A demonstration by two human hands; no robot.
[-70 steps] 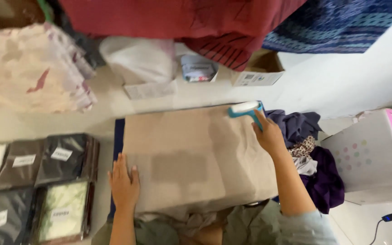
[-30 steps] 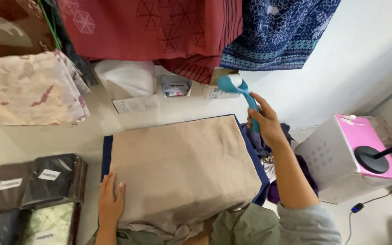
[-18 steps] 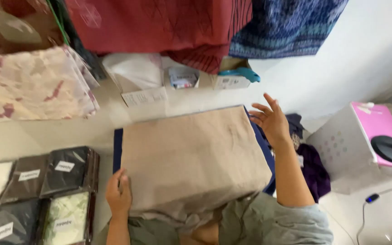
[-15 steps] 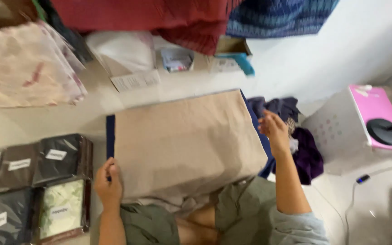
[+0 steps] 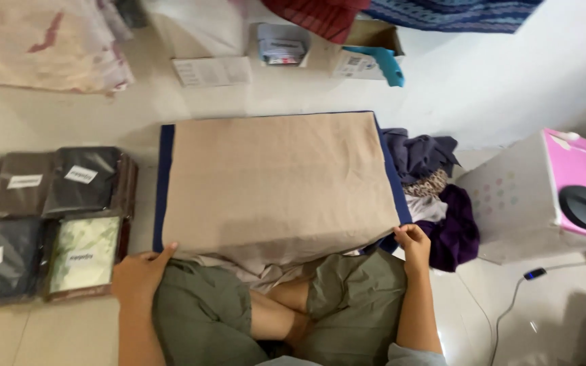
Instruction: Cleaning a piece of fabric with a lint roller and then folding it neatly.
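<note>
I sit cross-legged at the bottom of the frame with the beige cloth (image 5: 276,183) spread flat over a navy-edged board (image 5: 165,183) across the middle of the picture, its near edge sagging toward my knees. My left hand (image 5: 140,274), at lower left, is curled closed on the cloth's near left corner, thumb on top and fingers tucked under the hem. My right hand (image 5: 415,245), at centre right, is pinched shut on the near right corner where the cloth meets the board's blue edge. As I judge it, I am at the gripping stage of a fold, both near corners taken and the cloth not yet lifted. The next move, I think, calls for raising both corners together and level, so the fabric travels toward the far edge without skewing or dragging the crumpled layer (image 5: 252,261) beneath it. To the left of the frame lie packaged fabrics (image 5: 49,217) in clear sleeves; at upper centre a small cardboard box (image 5: 367,51) with a teal handheld tool (image 5: 388,66) leaning on it; to the right a heap of dark clothes (image 5: 435,196) against a white and pink storage box (image 5: 544,196)
</note>
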